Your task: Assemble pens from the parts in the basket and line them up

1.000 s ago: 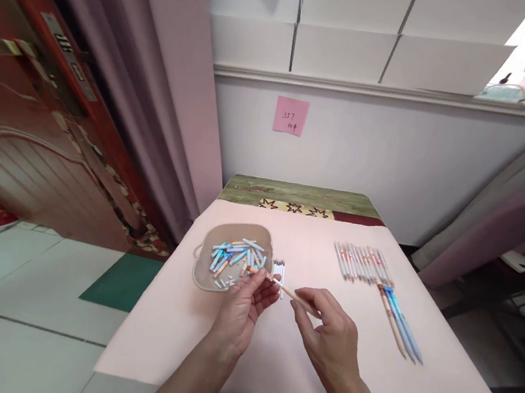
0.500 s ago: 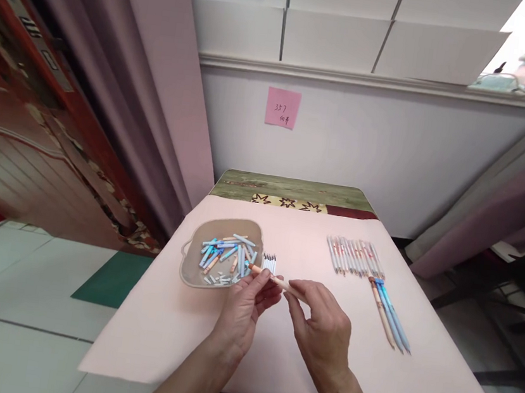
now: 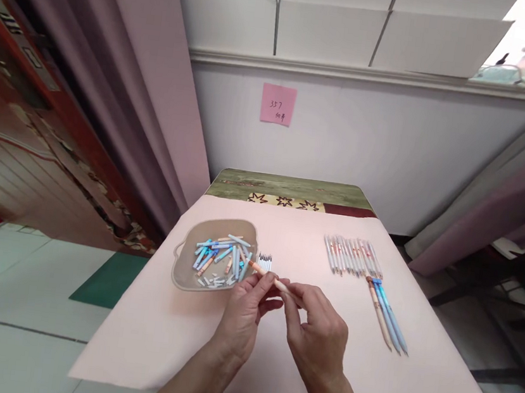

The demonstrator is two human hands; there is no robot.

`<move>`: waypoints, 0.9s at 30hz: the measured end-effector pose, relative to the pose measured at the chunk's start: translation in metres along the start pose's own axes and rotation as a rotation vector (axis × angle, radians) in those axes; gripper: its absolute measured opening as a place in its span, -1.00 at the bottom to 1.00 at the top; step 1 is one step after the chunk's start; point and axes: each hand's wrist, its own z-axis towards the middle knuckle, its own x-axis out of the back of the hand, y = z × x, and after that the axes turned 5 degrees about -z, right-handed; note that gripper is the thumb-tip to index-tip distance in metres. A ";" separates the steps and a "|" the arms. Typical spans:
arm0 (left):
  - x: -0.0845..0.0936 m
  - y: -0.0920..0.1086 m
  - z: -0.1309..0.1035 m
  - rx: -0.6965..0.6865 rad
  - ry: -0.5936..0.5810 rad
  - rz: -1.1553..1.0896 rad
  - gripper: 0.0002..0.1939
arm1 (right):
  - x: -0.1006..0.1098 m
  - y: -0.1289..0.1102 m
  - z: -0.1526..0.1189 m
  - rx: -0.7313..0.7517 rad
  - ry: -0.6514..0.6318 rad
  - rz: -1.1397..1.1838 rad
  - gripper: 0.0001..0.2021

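A peach-coloured pen with a brownish end is held between both hands above the pink tabletop. Fingers and thumb of my left hand pinch its middle. My right hand grips its lower right end, which the fingers partly hide. Left of the hands, a beige basin contains blue and peach pen parts and small pale pieces. Several thin dark-tipped refills lie just beyond my left hand.
At the right lies a row of clear pens, with several blue and peach pens below it. A green patterned strip edges the table's far side, by the wall with a pink note.
My right hand has closed in on my left along the pen, and its fingers now sit nearer the pen's middle. The whole view has shifted slightly.
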 end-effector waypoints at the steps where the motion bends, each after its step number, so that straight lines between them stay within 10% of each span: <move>1: 0.000 -0.001 0.000 -0.001 0.003 0.020 -0.79 | 0.000 0.000 -0.001 -0.019 -0.010 -0.009 -0.86; 11: 0.007 -0.012 -0.001 -0.029 0.063 0.045 -0.77 | -0.004 0.003 -0.009 -0.086 -0.148 -0.228 -0.58; 27: 0.031 0.014 -0.039 -0.103 0.050 -0.161 -0.76 | -0.008 -0.036 -0.029 -0.118 -0.243 -0.001 -0.75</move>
